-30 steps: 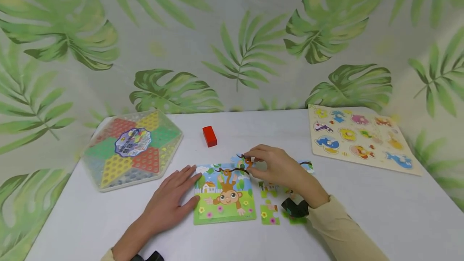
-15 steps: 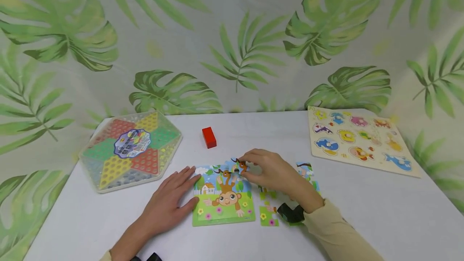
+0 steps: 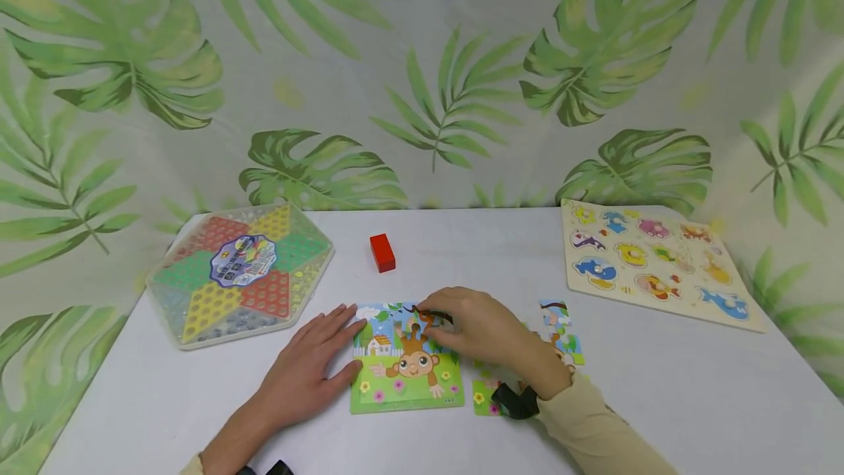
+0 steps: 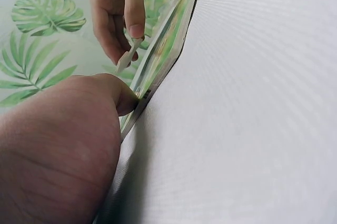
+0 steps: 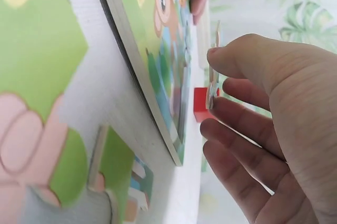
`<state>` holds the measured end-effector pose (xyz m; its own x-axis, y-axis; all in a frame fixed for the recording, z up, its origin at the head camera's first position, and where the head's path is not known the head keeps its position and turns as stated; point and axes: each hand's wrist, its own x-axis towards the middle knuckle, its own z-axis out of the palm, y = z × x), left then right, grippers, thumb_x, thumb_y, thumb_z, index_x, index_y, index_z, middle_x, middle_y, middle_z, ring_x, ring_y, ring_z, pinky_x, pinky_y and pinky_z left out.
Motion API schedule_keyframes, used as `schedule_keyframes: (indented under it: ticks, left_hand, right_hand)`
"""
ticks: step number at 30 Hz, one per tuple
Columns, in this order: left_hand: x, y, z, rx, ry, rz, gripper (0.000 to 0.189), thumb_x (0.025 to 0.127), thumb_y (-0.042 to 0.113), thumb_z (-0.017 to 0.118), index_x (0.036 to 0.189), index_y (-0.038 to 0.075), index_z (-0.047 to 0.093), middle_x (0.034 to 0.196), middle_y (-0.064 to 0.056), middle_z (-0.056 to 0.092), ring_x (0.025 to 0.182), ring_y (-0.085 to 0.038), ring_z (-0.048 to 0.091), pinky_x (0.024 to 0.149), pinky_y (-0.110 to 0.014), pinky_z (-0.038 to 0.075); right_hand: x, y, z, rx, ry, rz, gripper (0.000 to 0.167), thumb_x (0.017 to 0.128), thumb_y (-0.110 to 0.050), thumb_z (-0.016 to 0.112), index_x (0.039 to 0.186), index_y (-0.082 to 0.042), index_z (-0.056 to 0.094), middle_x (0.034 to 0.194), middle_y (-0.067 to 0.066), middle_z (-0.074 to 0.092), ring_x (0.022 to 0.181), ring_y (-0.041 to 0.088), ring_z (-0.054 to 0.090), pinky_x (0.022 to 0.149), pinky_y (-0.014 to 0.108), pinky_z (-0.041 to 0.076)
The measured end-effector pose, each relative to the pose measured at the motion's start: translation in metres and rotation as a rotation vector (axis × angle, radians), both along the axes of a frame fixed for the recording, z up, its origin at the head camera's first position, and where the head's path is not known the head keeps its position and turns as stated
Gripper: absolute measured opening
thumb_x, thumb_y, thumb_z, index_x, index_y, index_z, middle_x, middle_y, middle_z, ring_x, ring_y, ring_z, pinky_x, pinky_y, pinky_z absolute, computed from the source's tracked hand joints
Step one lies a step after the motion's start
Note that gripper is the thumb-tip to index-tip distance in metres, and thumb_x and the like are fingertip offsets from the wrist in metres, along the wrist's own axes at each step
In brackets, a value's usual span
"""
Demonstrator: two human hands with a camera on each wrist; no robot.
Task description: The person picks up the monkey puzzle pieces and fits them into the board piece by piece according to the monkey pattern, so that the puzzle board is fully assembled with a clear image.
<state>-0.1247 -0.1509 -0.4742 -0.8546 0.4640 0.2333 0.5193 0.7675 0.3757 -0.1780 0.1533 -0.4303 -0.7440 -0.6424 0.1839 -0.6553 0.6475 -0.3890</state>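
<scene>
A square jigsaw puzzle board [image 3: 395,396] with a monkey picture lies on the white table. My left hand [image 3: 306,369] rests along its left side, fingers extended, and in the left wrist view the thumb touches its edge. Over the upper right part of the board, my right hand [image 3: 481,328] pinches a puzzle piece [image 5: 213,90] between thumb and fingers. The right wrist view shows this piece edge-on, held above the picture. Right of the board lie several loose puzzle pieces [image 3: 572,347], partly hidden by the right hand and its wrist.
A hexagonal Chinese checkers set [image 3: 300,288] lies at the left. A red block [image 3: 382,253] stands behind the puzzle board. At the back right lies a wooden peg puzzle [image 3: 666,292] with sea animals. A leaf-patterned cloth [image 3: 461,182] hangs behind the table.
My right hand has moved left and nearer with the puzzle piece, from the board's upper right corner to over its picture. The left hand has stayed at the board's left side.
</scene>
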Motion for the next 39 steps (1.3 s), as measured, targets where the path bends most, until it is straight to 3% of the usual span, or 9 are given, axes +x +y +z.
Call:
schedule_keyframes:
  ticks: [8, 20, 32, 39]
  left_hand:
    - [-0.001, -0.002, -0.003, -0.005, 0.016, -0.002, 0.059, 0.096, 0.035, 0.069, 0.15, 0.015, 0.055, 0.163, -0.004, 0.043, 0.152, -0.026, 0.038, 0.124, -0.046, 0.028]
    - [0.0, -0.001, -0.001, 0.0, 0.019, -0.006, 0.059, 0.096, 0.035, 0.07, 0.15, 0.014, 0.056, 0.163, -0.004, 0.044, 0.152, -0.026, 0.038, 0.124, -0.046, 0.028]
    - [0.0, -0.001, 0.0, -0.001, -0.01, 0.0, 0.059, 0.096, 0.035, 0.069, 0.15, 0.016, 0.055, 0.163, -0.004, 0.043, 0.153, -0.025, 0.036, 0.125, -0.048, 0.028]
    - [-0.001, -0.001, -0.002, 0.001, 0.008, -0.004, 0.059, 0.096, 0.035, 0.07, 0.15, 0.016, 0.056, 0.163, -0.004, 0.044, 0.152, -0.026, 0.038, 0.124, -0.047, 0.028]
  right_hand:
    - [0.0, -0.005, -0.004, -0.007, 0.035, 0.034, 0.028, 0.096, -0.028, 0.075, 0.121, -0.015, 0.075, 0.122, -0.005, 0.073, 0.114, 0.012, 0.068, 0.097, 0.034, 0.058]
    - [0.0, -0.012, -0.005, 0.015, -0.008, 0.005, 0.03, 0.096, -0.028, 0.075, 0.122, -0.015, 0.074, 0.126, -0.003, 0.072, 0.119, 0.014, 0.067, 0.099, 0.036, 0.058]
    - [-0.001, -0.014, -0.009, 0.075, 0.017, 0.039, 0.025, 0.097, -0.029, 0.073, 0.119, -0.016, 0.078, 0.123, -0.001, 0.07, 0.118, 0.018, 0.064, 0.098, 0.035, 0.058]
    - [-0.001, -0.014, -0.009, 0.089, 0.042, 0.044, 0.025, 0.097, -0.028, 0.073, 0.118, -0.016, 0.079, 0.122, -0.001, 0.07, 0.117, 0.018, 0.064, 0.095, 0.034, 0.059]
